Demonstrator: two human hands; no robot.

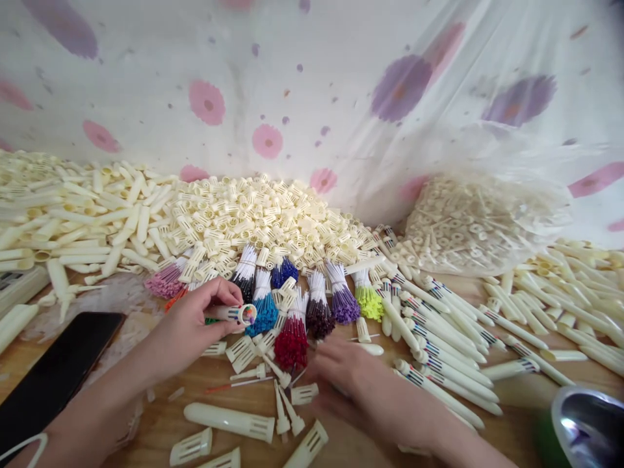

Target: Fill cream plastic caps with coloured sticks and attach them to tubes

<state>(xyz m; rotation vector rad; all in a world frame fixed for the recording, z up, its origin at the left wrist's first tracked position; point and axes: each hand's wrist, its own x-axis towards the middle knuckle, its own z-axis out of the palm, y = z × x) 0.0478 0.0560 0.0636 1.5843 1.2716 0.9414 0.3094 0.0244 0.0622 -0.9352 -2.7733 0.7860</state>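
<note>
My left hand (207, 318) is closed on a short cream slotted pen barrel (238, 314), with coloured tips showing in its round open end. My right hand (355, 390) is beside the bundle of dark red pen refills (291, 341); motion smears its fingers, so whether they hold anything is unclear. More refill bundles stand behind, among them light blue (264, 312), purple (345, 302) and yellow-green (369, 301). Between the hands lie loose slotted barrels (305, 394) and thin pointed cream pieces (281, 413). A long cream pen body (229, 420) rests in front.
Slotted barrels form a large heap (263, 214) at the back. Pen bodies with coloured sliders (448, 364) lie in rows to the right. A clear bag of small parts (478, 221) stands behind them. A black phone (58, 377) lies left, a shiny rounded object (587, 422) right.
</note>
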